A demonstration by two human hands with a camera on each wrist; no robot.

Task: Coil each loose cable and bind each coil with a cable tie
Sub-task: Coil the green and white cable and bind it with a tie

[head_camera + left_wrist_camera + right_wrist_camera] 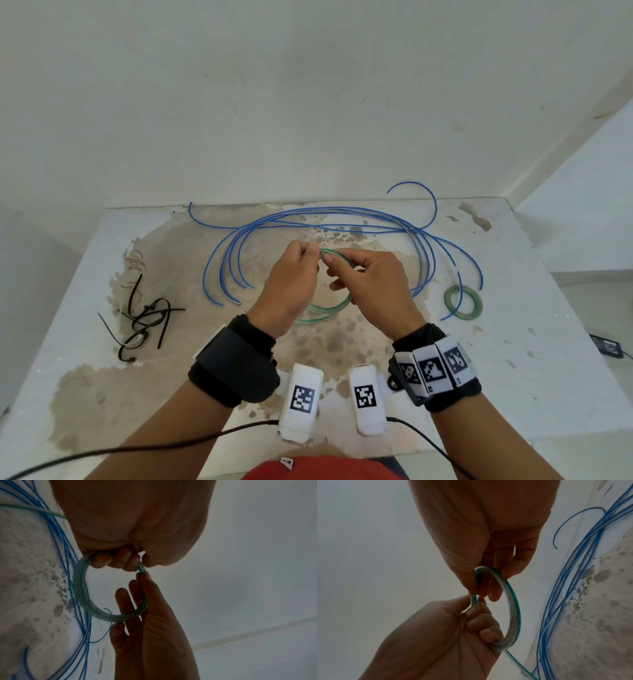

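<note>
Over the middle of the table (513,308) both hands hold a small coil of green-striped clear cable (337,255) (80,588) (515,608). My left hand (310,255) (118,559) grips one side of the coil with curled fingers. My right hand (330,262) (481,592) pinches the strands right beside the left thumb. The loose tail of this cable (325,308) loops down onto the table under the hands. A long blue cable (342,219) (68,547) (573,574) lies in wide loose loops behind and around the hands.
Several black cable ties (147,315) lie in a heap at the table's left. A small wound green-yellow coil (463,301) rests at the right. Two white marker-tagged boxes (301,394) sit near the front edge. A black device (608,346) lies on the floor to the right.
</note>
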